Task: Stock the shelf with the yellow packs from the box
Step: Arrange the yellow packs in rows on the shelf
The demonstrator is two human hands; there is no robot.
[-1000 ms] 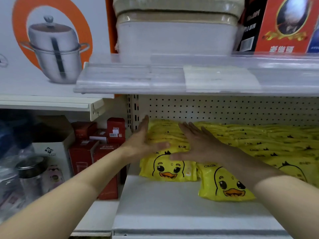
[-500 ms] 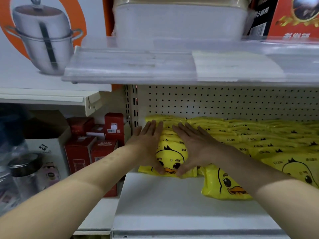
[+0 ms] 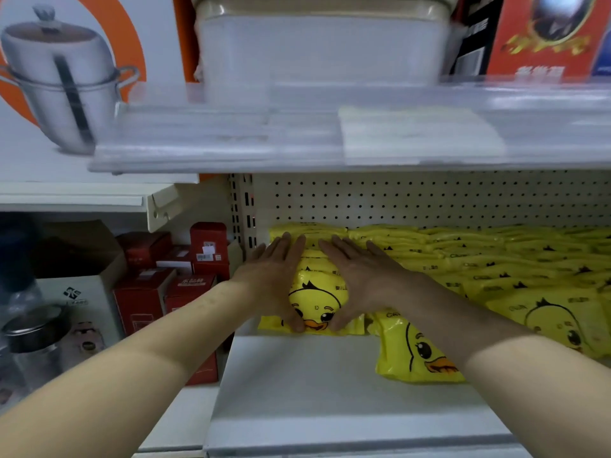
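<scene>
Several yellow packs printed with a duck face lie in overlapping rows on the white shelf (image 3: 330, 385). At the left end, my left hand (image 3: 276, 279) and my right hand (image 3: 360, 282) lie flat with straight fingers on the front pack of the left row (image 3: 315, 299), one hand on each side, thumbs at its front edge. A second row's front pack (image 3: 418, 352) lies just right of my right wrist. More yellow packs (image 3: 515, 259) fill the shelf toward the right. The box is out of view.
An upper shelf (image 3: 297, 140) with a clear price rail overhangs the packs, carrying a translucent bin (image 3: 317, 47) and a red box (image 3: 542, 34). Left of the upright stand red cartons (image 3: 205, 252), a white carton (image 3: 76, 299) and a jar (image 3: 33, 338).
Both hands moved from the top of the left stack down onto its front pack and pressed it back toward the pegboard; the view shifted slightly lower and closer.
</scene>
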